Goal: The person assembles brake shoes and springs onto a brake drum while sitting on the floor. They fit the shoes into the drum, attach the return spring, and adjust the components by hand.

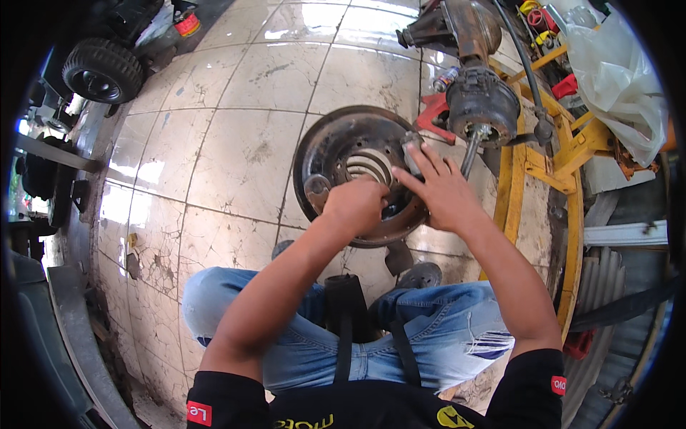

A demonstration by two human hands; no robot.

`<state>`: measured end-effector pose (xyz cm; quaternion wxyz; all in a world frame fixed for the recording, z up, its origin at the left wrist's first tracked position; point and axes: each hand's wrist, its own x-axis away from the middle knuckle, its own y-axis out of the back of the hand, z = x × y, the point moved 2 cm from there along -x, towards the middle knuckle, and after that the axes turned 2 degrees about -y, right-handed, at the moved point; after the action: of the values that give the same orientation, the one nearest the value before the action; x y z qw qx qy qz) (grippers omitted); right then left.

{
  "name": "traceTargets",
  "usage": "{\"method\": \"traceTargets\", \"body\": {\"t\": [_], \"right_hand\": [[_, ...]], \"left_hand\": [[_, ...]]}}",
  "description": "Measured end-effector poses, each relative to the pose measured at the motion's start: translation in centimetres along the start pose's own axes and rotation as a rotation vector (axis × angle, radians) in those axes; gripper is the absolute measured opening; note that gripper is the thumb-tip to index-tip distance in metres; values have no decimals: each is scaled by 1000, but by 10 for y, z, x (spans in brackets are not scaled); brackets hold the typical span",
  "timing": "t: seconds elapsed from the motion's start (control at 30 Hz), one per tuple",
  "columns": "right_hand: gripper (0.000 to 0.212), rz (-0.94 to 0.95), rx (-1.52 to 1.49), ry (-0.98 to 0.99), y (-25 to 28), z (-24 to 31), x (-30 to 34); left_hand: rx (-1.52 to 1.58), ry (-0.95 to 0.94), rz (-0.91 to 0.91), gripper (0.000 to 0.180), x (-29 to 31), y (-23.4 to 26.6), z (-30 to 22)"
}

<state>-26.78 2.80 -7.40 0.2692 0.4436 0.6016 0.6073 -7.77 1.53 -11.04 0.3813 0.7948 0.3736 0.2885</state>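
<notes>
A round, rusty dark metal brake plate [336, 129] with a raised rim and a hole in its middle lies in front of my knees. Pale curved bands [366, 163] show at that hole. My left hand [357, 204] is over the near part of the plate with fingers curled; whatever they grip is hidden. A rusty rounded metal piece [316, 189] sits beside it, at the plate's left side. My right hand [439, 186] rests on the right rim with its fingers spread, the fingertips next to a small grey metal block [412, 143].
A greasy axle assembly [480, 100] with a drum end stands at the upper right, near a red stand [434, 118] and a yellow metal frame [514, 193]. Clear plastic sheeting [614, 79] hangs over the frame. A tyre [103, 70] is at the far left, above pale floor tiles [236, 150].
</notes>
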Motion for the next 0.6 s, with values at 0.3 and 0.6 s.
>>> {"method": "traceTargets", "body": {"t": [0.3,0.6], "right_hand": [[70,83,-34,82,3,3,2],[71,64,-44,22,4,14,-7]], "left_hand": [[31,22,-35,19,0,0,4],[-55,-41,-204,21,-1,0,7]]}}
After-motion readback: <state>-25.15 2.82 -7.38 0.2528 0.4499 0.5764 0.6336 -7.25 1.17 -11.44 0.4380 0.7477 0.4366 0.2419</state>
